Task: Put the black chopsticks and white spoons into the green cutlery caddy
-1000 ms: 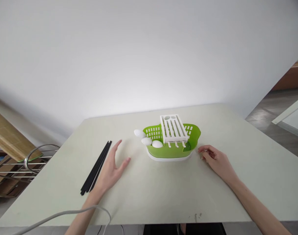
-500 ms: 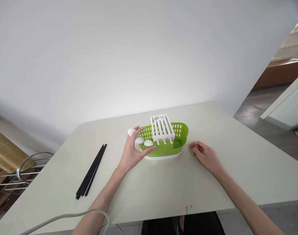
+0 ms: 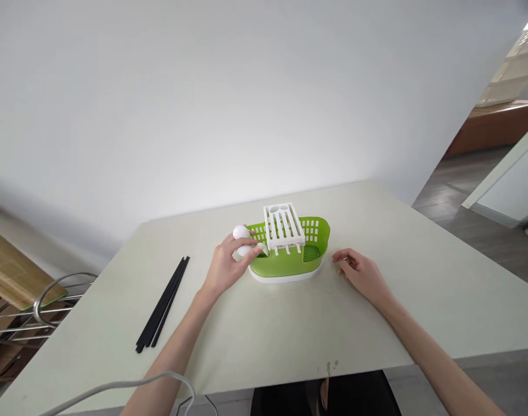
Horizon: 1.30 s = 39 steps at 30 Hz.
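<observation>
With the left hand (image 3: 225, 267), just right of the black chopsticks (image 3: 162, 306) lying on the pale table (image 3: 264, 335), clasped the white spoons (image 3: 242, 234) at the left end of the green holder (image 3: 290, 263), white slotted rack (image 3: 283, 226) perched across its top. Rested the right hand (image 3: 361, 276) on the table near the holder's right end, fingers loosely curled, gripping nothing.

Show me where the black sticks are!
In the head view, the black chopsticks lie on the table, left of the left hand and green rack.
</observation>
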{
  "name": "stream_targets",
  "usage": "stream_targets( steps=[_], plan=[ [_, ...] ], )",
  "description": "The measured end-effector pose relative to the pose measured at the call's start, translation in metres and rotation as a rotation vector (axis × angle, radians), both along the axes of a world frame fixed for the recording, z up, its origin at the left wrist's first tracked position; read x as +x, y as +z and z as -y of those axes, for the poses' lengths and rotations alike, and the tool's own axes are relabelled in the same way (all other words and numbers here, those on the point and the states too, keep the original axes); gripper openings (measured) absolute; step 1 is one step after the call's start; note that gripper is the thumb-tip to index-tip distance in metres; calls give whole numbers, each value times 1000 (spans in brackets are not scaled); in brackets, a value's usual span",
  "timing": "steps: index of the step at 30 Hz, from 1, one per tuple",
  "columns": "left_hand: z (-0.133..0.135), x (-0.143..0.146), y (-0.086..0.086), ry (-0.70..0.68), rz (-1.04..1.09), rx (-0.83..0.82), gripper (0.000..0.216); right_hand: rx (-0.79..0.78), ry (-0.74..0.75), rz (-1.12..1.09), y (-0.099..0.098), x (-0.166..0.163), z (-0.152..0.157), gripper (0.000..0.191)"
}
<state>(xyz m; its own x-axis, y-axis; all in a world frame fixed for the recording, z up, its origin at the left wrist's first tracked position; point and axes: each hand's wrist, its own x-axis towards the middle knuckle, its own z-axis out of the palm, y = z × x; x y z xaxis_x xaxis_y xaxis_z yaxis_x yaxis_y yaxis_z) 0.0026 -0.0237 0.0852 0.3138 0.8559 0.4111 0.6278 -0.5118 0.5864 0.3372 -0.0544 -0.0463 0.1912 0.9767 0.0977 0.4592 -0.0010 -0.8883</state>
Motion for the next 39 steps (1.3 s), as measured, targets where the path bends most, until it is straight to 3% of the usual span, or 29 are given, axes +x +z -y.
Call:
stream_targets(
  steps=[9, 14, 21, 26, 33, 36, 39],
  plan=[
    [-6, -3, 4, -90, -79, 29, 34, 12, 9, 3, -5, 2, -2, 25],
    [-10, -7, -3, -77, -90, 166, 35, 19, -2, 4, -5, 1, -2, 25],
    [-8, -6, -4, -34, -48, 186, 40, -6, 1, 7, 1, 0, -1, 26],
    [-7, -3, 8, 101, 163, 415, 34, -5, -4, 0, 1, 0, 0, 26],
    [-2, -13, 48, 238, 426, 721, 38, -19, -1, 1, -1, 1, 1, 26],
    [1, -33, 56, 311, 310, 633, 40, -19, 0, -3, -2, 1, 1, 26],
    [8, -59, 51, 334, 26, 416, 38, -22, -4, -1, -2, 1, 1, 27]
  ],
)
